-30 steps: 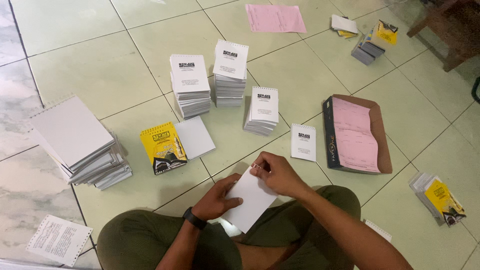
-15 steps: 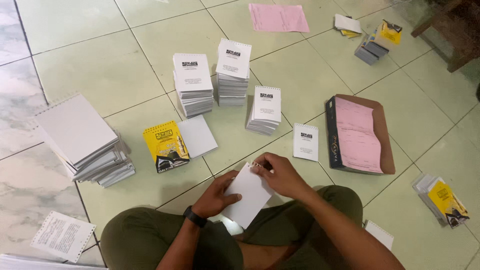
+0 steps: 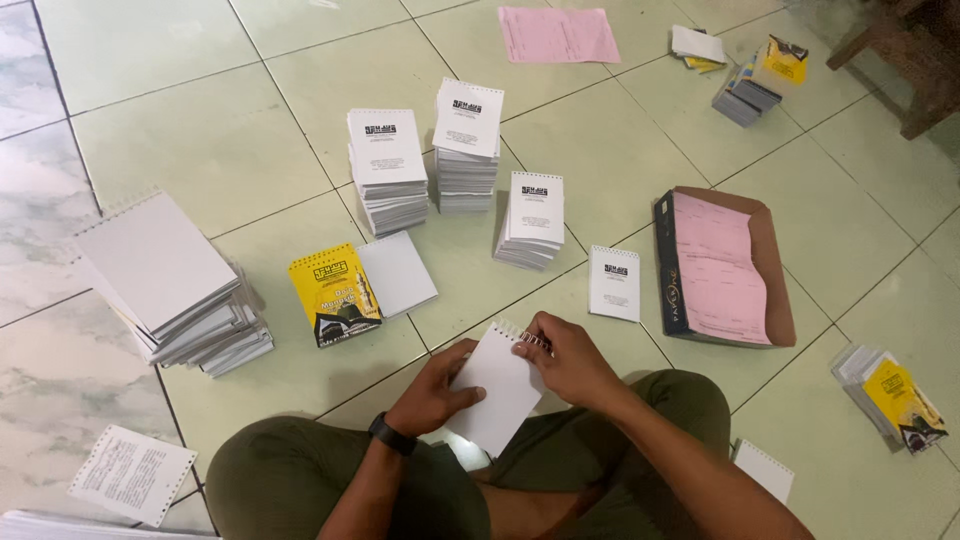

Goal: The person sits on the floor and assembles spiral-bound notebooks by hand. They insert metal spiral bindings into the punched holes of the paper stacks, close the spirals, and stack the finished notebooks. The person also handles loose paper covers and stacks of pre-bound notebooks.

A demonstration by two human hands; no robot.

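Fingertips [image 3: 527, 343] of your right hand [image 3: 570, 360] are pinched on the spiral binding at the top corner of the small white notepad [image 3: 495, 385]; your left hand [image 3: 440, 385] lies flat on its blank face, fingers closed around the near left edge, watch [image 3: 390, 435] on the wrist. Pad sits over your lap, just above your crossed legs; its long axis runs from the coil, away and right, down toward your left knee. Right hand is nearer the coil end, left nearer the loose lower end

Outward, on the tiled floor [image 3: 180, 90]:
- one white printed booklet [image 3: 614, 283] just beyond the pad
- three stacks of like booklets [image 3: 468, 145] further out
- yellow-covered booklet [image 3: 334, 295] with a grey board [image 3: 398, 273] beside it, left of centre
- tall stack of grey spiral-bound blanks [image 3: 170, 280] far left
- open dark box of pink sheets [image 3: 720, 265] at right; loose pink sheet [image 3: 558, 34] at top
- yellow-covered pile [image 3: 895, 395] far right, another [image 3: 760, 80] top right
- printed white sheet [image 3: 133, 473] lower left
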